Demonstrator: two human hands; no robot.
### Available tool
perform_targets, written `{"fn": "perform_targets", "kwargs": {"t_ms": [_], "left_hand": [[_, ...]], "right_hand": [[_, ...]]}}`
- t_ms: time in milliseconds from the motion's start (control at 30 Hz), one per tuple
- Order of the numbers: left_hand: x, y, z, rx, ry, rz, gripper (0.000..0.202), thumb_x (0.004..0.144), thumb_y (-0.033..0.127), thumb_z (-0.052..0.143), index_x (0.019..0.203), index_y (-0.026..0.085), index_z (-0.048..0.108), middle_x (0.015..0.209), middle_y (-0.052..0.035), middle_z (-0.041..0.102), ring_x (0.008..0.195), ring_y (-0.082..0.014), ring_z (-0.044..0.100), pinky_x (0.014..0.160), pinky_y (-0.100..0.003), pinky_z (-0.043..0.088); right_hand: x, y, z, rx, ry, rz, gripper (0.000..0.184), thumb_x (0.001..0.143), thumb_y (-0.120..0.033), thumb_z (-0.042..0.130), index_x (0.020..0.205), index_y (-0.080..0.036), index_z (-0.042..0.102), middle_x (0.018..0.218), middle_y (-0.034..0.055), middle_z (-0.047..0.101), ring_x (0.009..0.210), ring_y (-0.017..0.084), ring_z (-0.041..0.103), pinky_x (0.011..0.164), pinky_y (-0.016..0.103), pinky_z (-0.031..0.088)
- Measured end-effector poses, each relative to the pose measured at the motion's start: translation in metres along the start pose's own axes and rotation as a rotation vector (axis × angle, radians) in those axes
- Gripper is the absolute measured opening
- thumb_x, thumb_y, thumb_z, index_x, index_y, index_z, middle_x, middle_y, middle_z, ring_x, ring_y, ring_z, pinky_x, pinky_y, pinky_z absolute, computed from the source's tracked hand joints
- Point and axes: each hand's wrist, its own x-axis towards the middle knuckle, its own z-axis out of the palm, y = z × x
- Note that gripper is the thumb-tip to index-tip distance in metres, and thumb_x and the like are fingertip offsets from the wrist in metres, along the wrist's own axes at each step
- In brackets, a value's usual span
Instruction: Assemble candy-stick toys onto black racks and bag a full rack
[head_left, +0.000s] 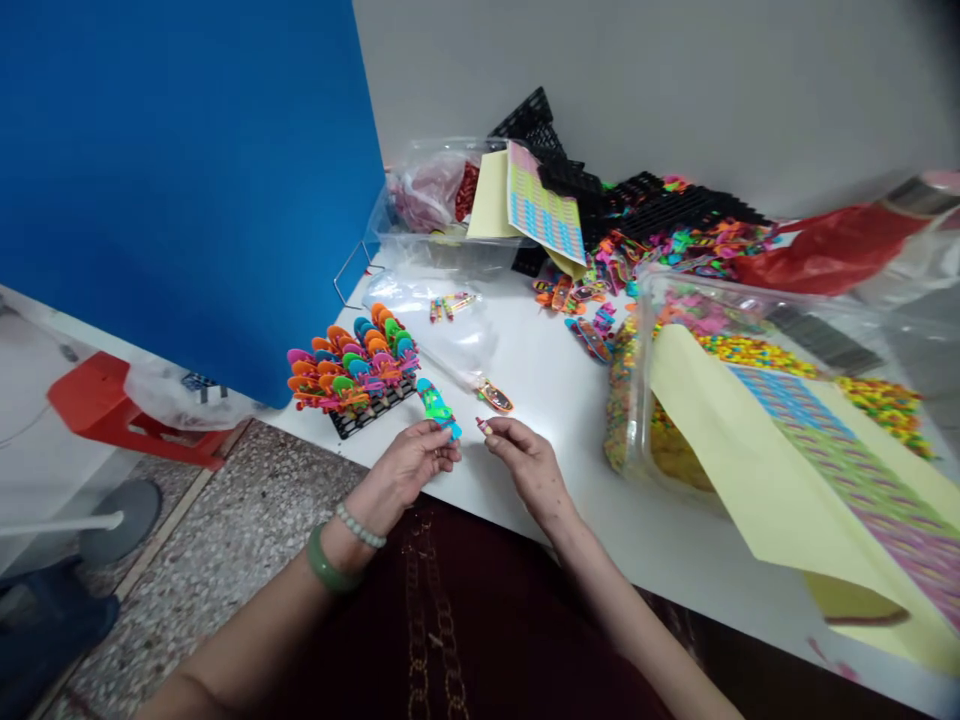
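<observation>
My left hand [411,463] is closed on a small blue and green toy skateboard [438,408], held just above the front edge of the white table [555,400]. My right hand [525,455] pinches a tiny sticker [484,425] between thumb and forefinger, a few centimetres right of the board. A finished mini skateboard [495,396] with a sticker on it lies on the table just beyond my fingers. To the left stands a black rack [367,412] with several colourful mini skateboards [352,360] stuck upright in it.
A yellow-backed sticker sheet [795,440] drapes over a clear tub [645,380] of colourful parts at right. A clear bag [450,320], more sticker sheets [544,205], black trays [600,190] and loose boards [585,300] crowd the back. A blue panel [187,180] stands left, a red stool [105,405] below.
</observation>
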Motion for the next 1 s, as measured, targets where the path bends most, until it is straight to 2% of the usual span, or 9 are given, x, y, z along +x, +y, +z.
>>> {"fn": "perform_targets", "kwargs": {"t_ms": [200, 433, 633, 833, 1000], "left_hand": [[0.007, -0.005, 0.005, -0.106, 0.056, 0.012, 0.028, 0.063, 0.017, 0.082, 0.079, 0.014, 0.059, 0.066, 0.0025, 0.059, 0.054, -0.005, 0.053, 0.049, -0.016, 0.04], [0.006, -0.008, 0.014, -0.096, 0.069, 0.044, 0.029, 0.061, 0.02, 0.084, 0.076, 0.013, 0.06, 0.063, 0.0028, 0.059, 0.053, -0.0043, 0.051, 0.049, -0.015, 0.038], [0.006, -0.015, 0.017, -0.027, 0.061, 0.096, 0.035, 0.059, 0.03, 0.086, 0.073, 0.013, 0.06, 0.06, 0.0024, 0.057, 0.051, -0.0048, 0.049, 0.049, -0.017, 0.036], [0.005, -0.017, 0.02, 0.094, 0.08, 0.205, 0.04, 0.055, 0.041, 0.085, 0.065, 0.014, 0.057, 0.055, 0.0029, 0.055, 0.048, -0.0051, 0.046, 0.047, -0.019, 0.033], [0.008, -0.016, 0.017, 0.208, 0.108, 0.281, 0.04, 0.057, 0.045, 0.081, 0.061, 0.014, 0.057, 0.052, 0.0031, 0.054, 0.046, -0.0056, 0.044, 0.047, -0.02, 0.031]], "right_hand": [[-0.022, 0.007, 0.011, -0.152, -0.015, -0.012, 0.019, 0.08, -0.038, 0.057, 0.084, -0.023, 0.069, 0.082, 0.001, 0.067, 0.077, 0.018, 0.058, 0.072, 0.029, 0.044], [-0.016, 0.007, 0.012, -0.121, -0.011, -0.03, 0.018, 0.078, -0.035, 0.057, 0.081, -0.023, 0.069, 0.081, 0.0005, 0.068, 0.078, 0.018, 0.06, 0.074, 0.029, 0.045], [-0.017, 0.01, 0.012, -0.086, 0.015, -0.028, 0.016, 0.077, -0.034, 0.059, 0.081, -0.023, 0.069, 0.082, 0.0005, 0.068, 0.079, 0.018, 0.059, 0.076, 0.029, 0.045], [-0.013, 0.003, 0.015, 0.189, -0.013, 0.214, 0.019, 0.069, -0.037, 0.064, 0.074, -0.019, 0.067, 0.061, -0.0018, 0.058, 0.059, 0.013, 0.049, 0.059, 0.026, 0.04], [-0.009, -0.002, 0.021, 0.391, -0.053, 0.415, 0.03, 0.061, -0.041, 0.074, 0.075, -0.016, 0.066, 0.059, -0.0019, 0.057, 0.051, 0.008, 0.041, 0.052, 0.024, 0.03]]}}
